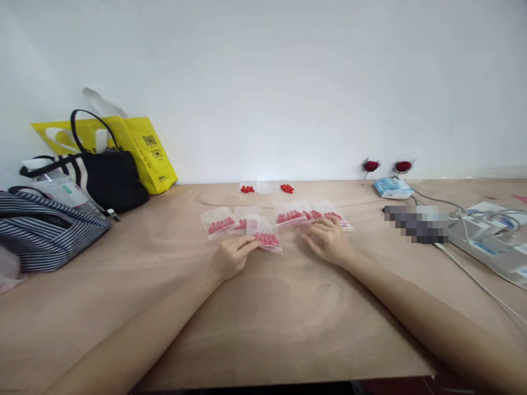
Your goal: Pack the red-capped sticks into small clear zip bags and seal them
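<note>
My left hand [233, 257] pinches the left edge of a small clear zip bag [267, 239] with a row of red capsule-like pieces inside. Left of it lie two similar bags, one in full view [221, 224] and one partly covered [242, 224]. My right hand [327, 239] rests at the near edge of a right-hand group of overlapping bags [290, 216], its fingers loosely bent and apart. Those bags also hold red pieces; my fingers cover part of them. I see nothing held in the right hand.
Two small piles of loose red pieces [247, 189] [287, 188] lie by the wall. At left stand a yellow bag [158, 164], a black handbag [111, 178] and a striped pouch [45, 236]. Right are a blue tissue pack [393, 188], red roses [371, 165] and a power strip [489, 241] with cables.
</note>
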The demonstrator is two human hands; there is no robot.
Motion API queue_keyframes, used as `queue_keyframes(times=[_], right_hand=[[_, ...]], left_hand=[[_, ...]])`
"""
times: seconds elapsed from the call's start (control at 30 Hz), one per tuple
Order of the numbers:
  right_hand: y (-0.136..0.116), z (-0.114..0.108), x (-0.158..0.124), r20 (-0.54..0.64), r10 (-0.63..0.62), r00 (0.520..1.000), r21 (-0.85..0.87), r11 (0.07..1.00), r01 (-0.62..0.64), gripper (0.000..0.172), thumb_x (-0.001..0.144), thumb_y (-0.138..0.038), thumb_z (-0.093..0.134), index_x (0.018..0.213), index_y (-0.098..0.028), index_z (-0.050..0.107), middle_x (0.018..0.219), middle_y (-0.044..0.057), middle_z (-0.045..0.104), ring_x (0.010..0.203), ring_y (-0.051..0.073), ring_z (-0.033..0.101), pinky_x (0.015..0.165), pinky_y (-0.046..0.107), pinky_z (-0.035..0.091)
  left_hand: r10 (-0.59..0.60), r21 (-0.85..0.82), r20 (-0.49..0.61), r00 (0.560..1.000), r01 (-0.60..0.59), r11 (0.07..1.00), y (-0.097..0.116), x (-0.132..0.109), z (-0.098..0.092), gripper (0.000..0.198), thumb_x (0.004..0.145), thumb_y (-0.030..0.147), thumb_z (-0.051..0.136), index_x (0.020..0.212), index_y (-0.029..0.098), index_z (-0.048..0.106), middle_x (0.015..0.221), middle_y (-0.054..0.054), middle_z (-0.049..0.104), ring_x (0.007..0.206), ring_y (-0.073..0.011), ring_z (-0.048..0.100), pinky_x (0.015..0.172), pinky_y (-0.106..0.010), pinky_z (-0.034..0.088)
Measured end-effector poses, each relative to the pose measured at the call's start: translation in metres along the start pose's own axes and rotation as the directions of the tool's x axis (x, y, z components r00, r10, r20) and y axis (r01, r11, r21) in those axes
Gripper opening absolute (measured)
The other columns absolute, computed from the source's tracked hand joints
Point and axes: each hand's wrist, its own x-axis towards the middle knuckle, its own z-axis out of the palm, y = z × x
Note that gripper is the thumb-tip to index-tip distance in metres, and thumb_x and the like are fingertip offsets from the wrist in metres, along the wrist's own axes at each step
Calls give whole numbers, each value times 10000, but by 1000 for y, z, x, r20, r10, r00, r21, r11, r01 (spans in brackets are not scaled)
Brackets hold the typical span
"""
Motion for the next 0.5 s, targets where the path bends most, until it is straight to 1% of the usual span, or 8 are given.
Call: queue_keyframes(times=[0.07, 0.13, 0.2, 0.27, 0.33, 0.43, 0.5], right_hand=[[-10, -11, -18, 80, -49, 996, 88, 995, 42, 168, 773, -346, 520, 744, -193, 583, 761, 38, 633, 765, 170, 513, 746, 329, 306], [-18, -20, -30, 153, -63, 986, 165, 986, 37, 226, 736, -405, 557, 814, -195, 583, 816, 40, 627, 763, 166, 505, 708, 311, 314], [-24, -26, -36, 179, -53, 982, 189, 982, 19, 295, 707, -448, 578, 854, -192, 576, 790, 35, 621, 744, 164, 503, 694, 306, 311], [-28, -26, -38, 169, -44, 985, 162, 987, 16, 311, 706, -454, 578, 861, -185, 574, 709, 22, 606, 706, 158, 500, 683, 303, 303], [-29, -23, -36, 139, -59, 989, 104, 994, 44, 262, 734, -413, 559, 850, -180, 579, 656, 14, 590, 676, 150, 494, 671, 296, 294], [-29, -15, -34, 95, -122, 988, 17, 992, 121, 135, 783, -278, 505, 807, -179, 595, 637, 10, 582, 660, 135, 495, 675, 287, 286], [-28, -11, -32, 77, -174, 982, -18, 984, 176, 136, 796, -201, 472, 765, -185, 604, 621, 5, 576, 652, 124, 496, 700, 285, 284]], left_hand=[[30, -59, 5, 1000, -30, 998, 16, -1, -5, 342, 785, 19, 362, 986, 191, 577, 889, -40, 647, 788, -134, 624, 639, -214, 503], [43, -127, 3, 999, -43, 991, 30, 1, -5, 317, 806, 29, 374, 1004, 191, 561, 889, -37, 648, 783, -121, 626, 635, -191, 502], [35, -192, -7, 999, -36, 981, 40, 5, -1, 273, 828, 47, 391, 1004, 178, 554, 888, -44, 647, 794, -124, 626, 662, -197, 506], [21, -252, -16, 1000, -24, 967, 46, 11, 6, 233, 845, 72, 405, 997, 165, 554, 880, -53, 645, 802, -132, 624, 687, -214, 510], [5, -311, -18, 1000, -11, 951, 49, 16, 12, 218, 855, 90, 406, 995, 164, 556, 870, -54, 643, 791, -132, 623, 683, -218, 512], [-18, -377, 8, 1000, 19, 926, 48, 20, 16, 210, 862, 109, 404, 994, 163, 559, 870, -55, 639, 783, -132, 620, 685, -223, 513], [-32, -402, 55, 998, 52, 914, 46, 20, 15, 190, 856, 146, 436, 1004, 162, 555, 899, -63, 631, 814, -142, 613, 715, -241, 511]])
